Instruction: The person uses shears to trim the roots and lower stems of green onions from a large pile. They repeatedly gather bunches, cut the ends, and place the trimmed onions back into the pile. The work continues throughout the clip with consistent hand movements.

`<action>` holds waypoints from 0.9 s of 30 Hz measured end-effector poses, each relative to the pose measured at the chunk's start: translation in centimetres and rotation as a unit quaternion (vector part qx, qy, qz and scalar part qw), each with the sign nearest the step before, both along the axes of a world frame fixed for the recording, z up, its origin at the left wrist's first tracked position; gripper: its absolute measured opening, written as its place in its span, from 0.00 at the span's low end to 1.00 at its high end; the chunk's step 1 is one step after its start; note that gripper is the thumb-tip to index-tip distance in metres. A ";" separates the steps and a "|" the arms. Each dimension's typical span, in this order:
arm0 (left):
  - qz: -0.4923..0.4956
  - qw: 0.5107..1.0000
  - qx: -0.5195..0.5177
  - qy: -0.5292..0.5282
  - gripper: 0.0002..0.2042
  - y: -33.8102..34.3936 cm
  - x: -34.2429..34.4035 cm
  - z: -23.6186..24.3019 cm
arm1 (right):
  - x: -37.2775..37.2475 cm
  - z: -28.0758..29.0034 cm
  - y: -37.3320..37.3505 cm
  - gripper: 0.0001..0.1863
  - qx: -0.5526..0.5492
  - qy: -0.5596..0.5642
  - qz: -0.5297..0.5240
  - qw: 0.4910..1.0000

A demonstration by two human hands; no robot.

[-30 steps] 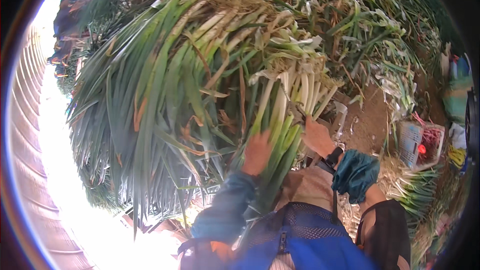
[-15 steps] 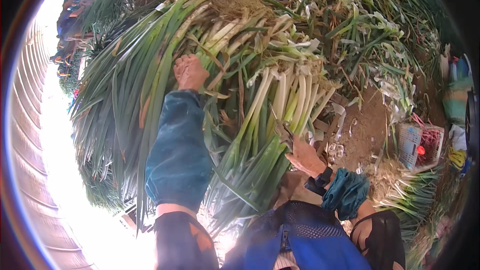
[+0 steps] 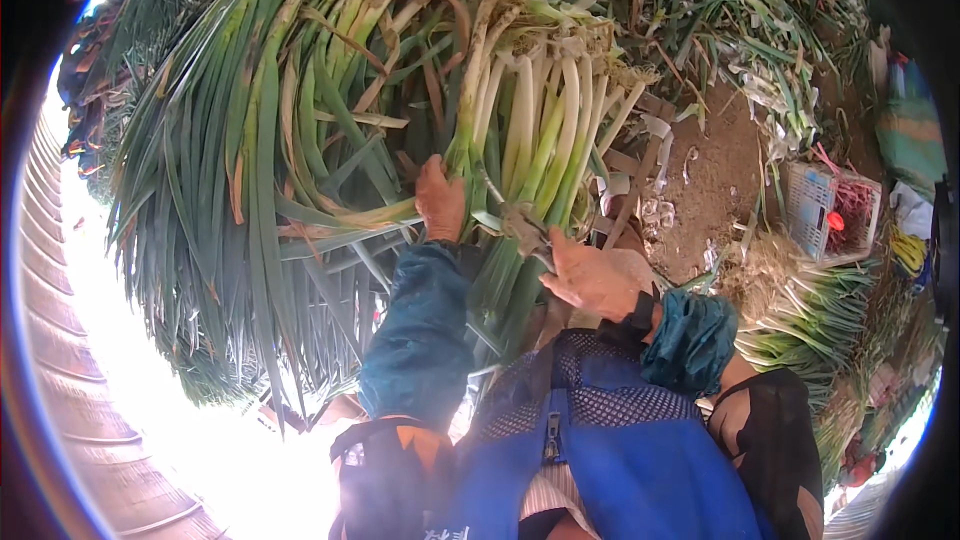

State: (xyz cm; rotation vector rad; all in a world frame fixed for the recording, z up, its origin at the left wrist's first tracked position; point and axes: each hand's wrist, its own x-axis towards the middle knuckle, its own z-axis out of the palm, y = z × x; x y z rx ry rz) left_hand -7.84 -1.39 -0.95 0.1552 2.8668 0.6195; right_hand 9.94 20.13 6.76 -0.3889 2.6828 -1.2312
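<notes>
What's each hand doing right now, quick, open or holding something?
Left hand: closed, holding green onion stalks.
Right hand: closed, holding a dark metal tool.

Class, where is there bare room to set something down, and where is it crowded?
The main free patch is brown soil, with a few scraps on it, bordered by pale onion stalks on the left, the crate on the right and leaf litter above. The left side is crowded with long green leaves, right up to the left hand.
</notes>
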 end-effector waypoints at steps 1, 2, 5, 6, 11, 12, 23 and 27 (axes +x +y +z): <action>0.013 1.000 0.022 -0.010 0.22 -0.4 -0.4 0.0 | -1.1 -0.1 -0.8 0.35 -0.045 -0.149 -0.030 0.987; 0.025 0.999 0.044 -0.020 0.21 -0.8 -0.8 0.0 | -2.0 -0.2 -1.4 0.32 -0.039 -0.136 -0.046 0.989; 0.038 0.998 0.026 -0.046 0.21 -2.0 -1.7 -0.2 | -5.1 -1.0 -2.7 0.24 -0.017 -0.123 -0.090 0.988; 0.036 0.998 0.028 -0.036 0.21 -2.3 -1.8 -0.3 | -5.6 -1.2 -3.0 0.23 -0.005 -0.132 -0.103 0.986; 0.057 0.998 0.012 -0.037 0.23 -2.8 -1.8 -1.4 | -4.8 -0.8 -3.7 0.25 0.011 -0.170 -0.109 0.979; 0.061 0.998 0.002 -0.032 0.22 -2.8 -1.8 -1.5 | -4.6 -0.7 -3.8 0.26 0.009 -0.182 -0.089 0.979; -0.062 0.991 -0.107 -0.052 0.16 0.6 -4.1 -0.9 | -8.2 0.2 -2.4 0.20 -0.011 -0.204 -0.140 0.969; 0.002 0.976 -0.113 -0.186 0.20 1.6 -5.3 0.0 | -6.8 1.4 -2.4 0.23 -0.018 -0.194 -0.116 0.974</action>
